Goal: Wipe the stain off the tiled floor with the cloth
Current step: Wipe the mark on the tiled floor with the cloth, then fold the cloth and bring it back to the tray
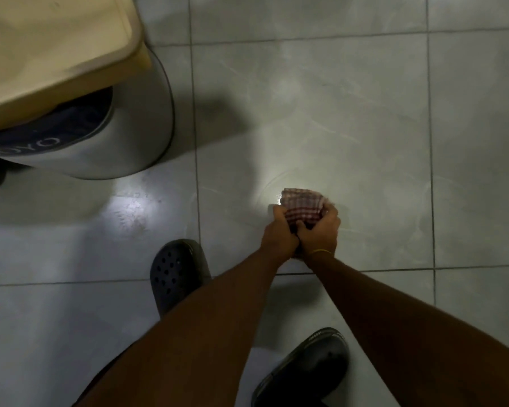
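Note:
A red-and-white checked cloth (302, 205) is bunched up on the pale grey tiled floor (365, 118). My left hand (278, 235) grips its left side and my right hand (321, 230) grips its right side, both pressed close together. The right wrist wears a thin yellow band. A wet, glossy patch shines on the tile just left of and beyond the cloth. I cannot make out a distinct stain; the cloth and hands hide the tile under them.
A round silver bin (115, 136) with a dark band stands at the left under a beige lid or tabletop (50, 45). Black clog sandals sit near me, one (177, 271) left of my arms, one (303, 371) between them.

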